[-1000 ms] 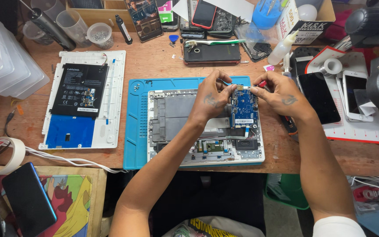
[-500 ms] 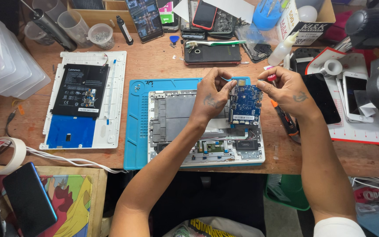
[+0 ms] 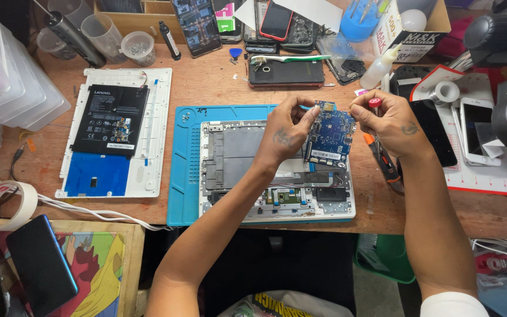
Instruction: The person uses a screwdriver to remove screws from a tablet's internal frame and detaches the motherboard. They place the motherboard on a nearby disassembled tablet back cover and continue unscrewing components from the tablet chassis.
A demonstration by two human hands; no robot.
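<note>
1. A white back cover lies at the left of the surface, carrying one black battery and one blue sheet.
2. One blue mat holds one open laptop shell, grey inside with a white rim.
3. The left hand pinches the upper left edge of the board.
4. The board is blue, roughly rectangular, studded with small parts and a white label; it is held tilted above the shell's right half, long axis running up and down.
5. The right hand is curled around one red-capped screwdriver, just right of the board.
</note>
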